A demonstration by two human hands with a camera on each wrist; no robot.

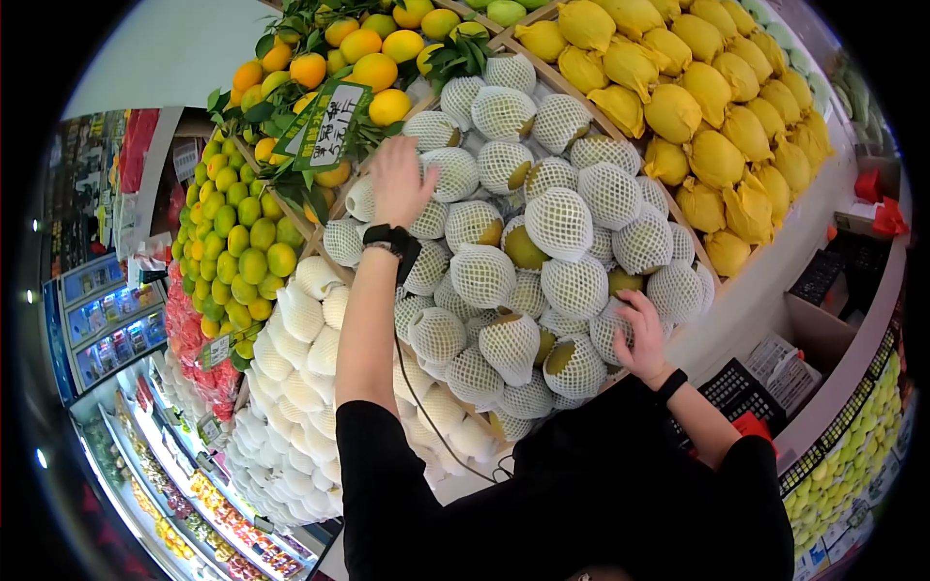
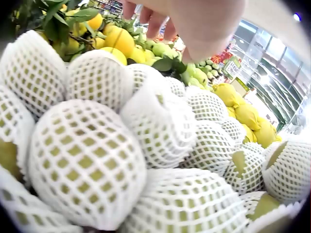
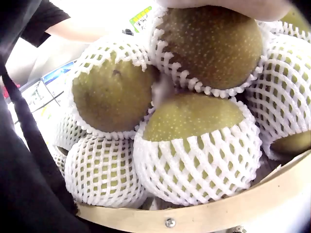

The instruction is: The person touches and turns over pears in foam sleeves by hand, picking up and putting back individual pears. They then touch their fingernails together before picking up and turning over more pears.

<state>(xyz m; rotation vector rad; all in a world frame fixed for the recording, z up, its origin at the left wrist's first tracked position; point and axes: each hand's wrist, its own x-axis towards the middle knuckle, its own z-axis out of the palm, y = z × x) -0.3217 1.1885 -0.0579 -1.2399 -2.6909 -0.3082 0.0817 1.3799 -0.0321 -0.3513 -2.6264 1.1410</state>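
fruit stall (image 1: 620, 378); both hands on netted pears (image 1: 560, 223)

Shop interior: refrigerated shelf aisle (image 1: 145, 455) lit bright, pale floor (image 1: 165, 48).

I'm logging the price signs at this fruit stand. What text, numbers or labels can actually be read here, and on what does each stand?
Green price sign among the oranges: dark characters, too small and tilted to read.
Small tags by the green fruit: blurred.
Shelf labels at left: too small.
Green-yellow tag in the right wrist view: unreadable.
Netted pears and both hands: no text.
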